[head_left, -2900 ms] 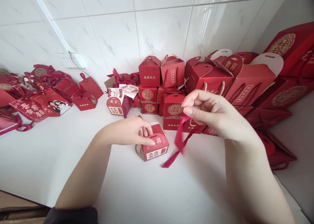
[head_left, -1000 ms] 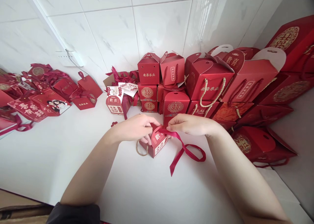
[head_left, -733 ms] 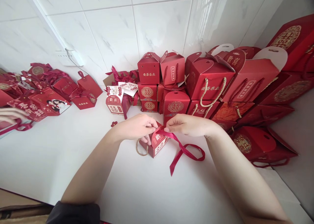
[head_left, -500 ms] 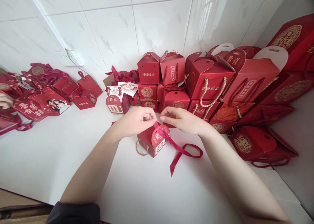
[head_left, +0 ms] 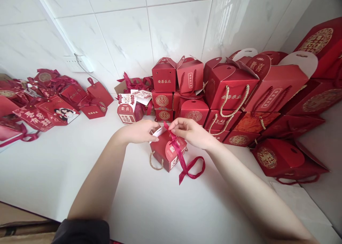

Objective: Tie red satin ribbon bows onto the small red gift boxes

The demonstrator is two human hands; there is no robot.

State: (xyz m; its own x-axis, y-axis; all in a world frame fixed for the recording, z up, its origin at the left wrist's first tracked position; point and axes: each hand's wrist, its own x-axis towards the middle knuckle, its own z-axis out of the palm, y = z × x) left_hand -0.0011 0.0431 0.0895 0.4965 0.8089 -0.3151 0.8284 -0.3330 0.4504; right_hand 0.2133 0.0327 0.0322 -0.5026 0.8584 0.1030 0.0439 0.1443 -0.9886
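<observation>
A small red gift box (head_left: pixel 162 149) with gold and white lettering and twisted gold rope handles stands on the white table in front of me. My left hand (head_left: pixel 140 131) is at the far left of its top, thumb and fingers closed about a flap (head_left: pixel 159 131) whose pale inner side shows. My right hand (head_left: pixel 191 133) pinches a dark red ribbon (head_left: pixel 183 162) above the box top. The ribbon's short end sticks up by the fingertips. Its long end drapes down the near side and curls on the table.
Stacked red gift boxes (head_left: pixel 231 89) line the wall at the back and right. A smaller box (head_left: pixel 126 113) with cards on top stands behind my left hand. Ribboned boxes (head_left: pixel 48 101) are heaped at left. One box (head_left: pixel 287 156) lies at far right.
My left hand has moved off the ribbon to the left, onto the flap. My right hand now pinches the ribbon's upper end. The ribbon's loose tail has shifted left.
</observation>
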